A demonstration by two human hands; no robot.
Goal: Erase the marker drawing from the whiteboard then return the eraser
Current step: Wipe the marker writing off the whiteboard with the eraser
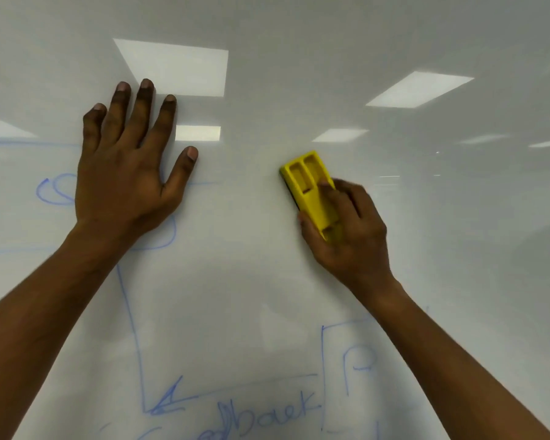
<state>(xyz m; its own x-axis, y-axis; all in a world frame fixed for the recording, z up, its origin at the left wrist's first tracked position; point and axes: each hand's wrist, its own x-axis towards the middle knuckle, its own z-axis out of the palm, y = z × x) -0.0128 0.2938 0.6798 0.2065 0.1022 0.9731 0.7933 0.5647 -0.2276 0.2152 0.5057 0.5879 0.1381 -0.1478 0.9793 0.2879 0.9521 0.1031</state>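
A white whiteboard fills the view. Blue marker drawing remains on it: boxes, an arrow and a handwritten word along the bottom, plus curved lines at the left, partly hidden under my left hand. My left hand lies flat on the board with fingers spread, holding nothing. My right hand grips a yellow eraser and presses it against the board right of centre. The area around the eraser shows no marker lines.
Ceiling lights reflect as bright patches on the glossy board. Both forearms reach up from the bottom corners. No board edge or tray is in view.
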